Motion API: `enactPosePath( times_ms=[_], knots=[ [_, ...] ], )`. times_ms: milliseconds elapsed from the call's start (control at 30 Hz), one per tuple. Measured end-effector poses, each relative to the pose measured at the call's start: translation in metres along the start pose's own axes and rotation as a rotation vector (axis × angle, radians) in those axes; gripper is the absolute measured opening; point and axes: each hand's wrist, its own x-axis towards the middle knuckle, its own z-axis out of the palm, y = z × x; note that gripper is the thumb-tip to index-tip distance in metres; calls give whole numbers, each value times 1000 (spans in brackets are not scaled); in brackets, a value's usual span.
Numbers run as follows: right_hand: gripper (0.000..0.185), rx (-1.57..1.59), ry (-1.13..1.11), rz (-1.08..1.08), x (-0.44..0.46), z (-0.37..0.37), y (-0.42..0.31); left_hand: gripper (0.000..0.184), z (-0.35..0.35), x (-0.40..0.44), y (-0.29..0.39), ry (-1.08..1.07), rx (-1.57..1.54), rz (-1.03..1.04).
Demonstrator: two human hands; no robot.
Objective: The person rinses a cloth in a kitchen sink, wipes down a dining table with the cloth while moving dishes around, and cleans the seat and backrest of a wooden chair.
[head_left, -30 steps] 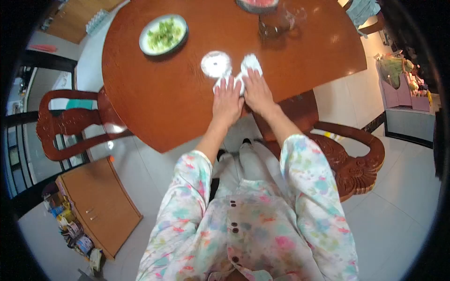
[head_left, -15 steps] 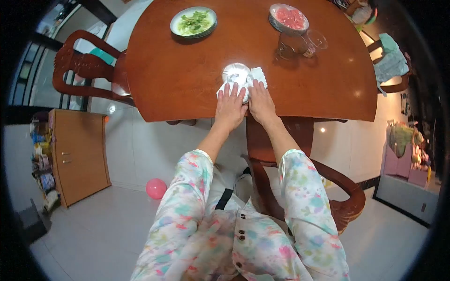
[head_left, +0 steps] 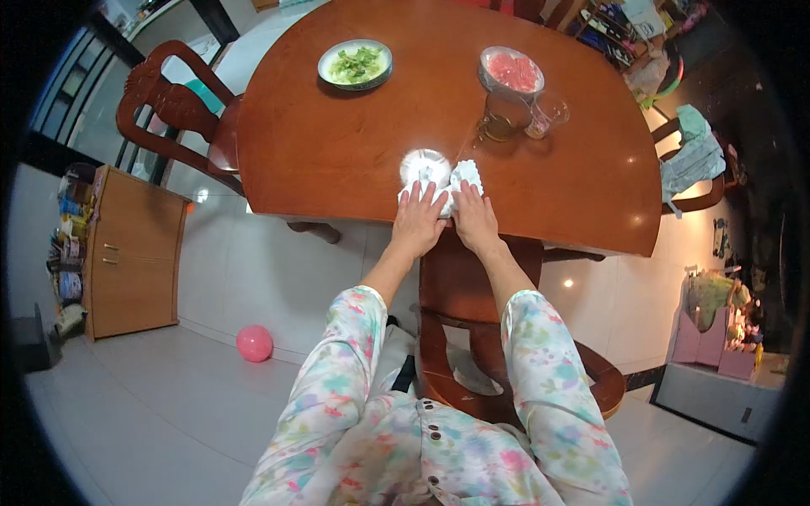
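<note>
My left hand [head_left: 418,224] lies with fingers stretched out on a crumpled white cloth [head_left: 466,174], near the front edge of the wooden table [head_left: 312,152]. Beside it, my right hand [head_left: 477,218] presses its extended fingers on the right part of the same cloth. Both hands are palm down, thumbs close together. The fingers cover some of the cloth. Just beyond them, a round bright glare shines on the tabletop.
Farther back stand a bowl of chopped greens [head_left: 358,66], a bowl of pink-red food [head_left: 511,71] and a glass pitcher [head_left: 501,126] with a clear glass [head_left: 544,114]. A wooden chair [head_left: 472,371] is at the front; a pink ball [head_left: 254,343] lies on the floor.
My hands and the cloth have come closer to the table's front edge. The whole view has shifted and turned slightly. Bowls and glassware stay in place on the table.
</note>
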Motion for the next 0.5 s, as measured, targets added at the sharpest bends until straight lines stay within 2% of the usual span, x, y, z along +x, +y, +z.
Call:
enactPosePath(
  times_ms=[233,500],
  knots=[
    [39,-27,-54,-76,-7,-16,46,61,17,11,45,-73,38,-95],
    [38,-17,-88,-125,-41,-51,139,63,62,39,136,-172,111,-162]
  ],
)
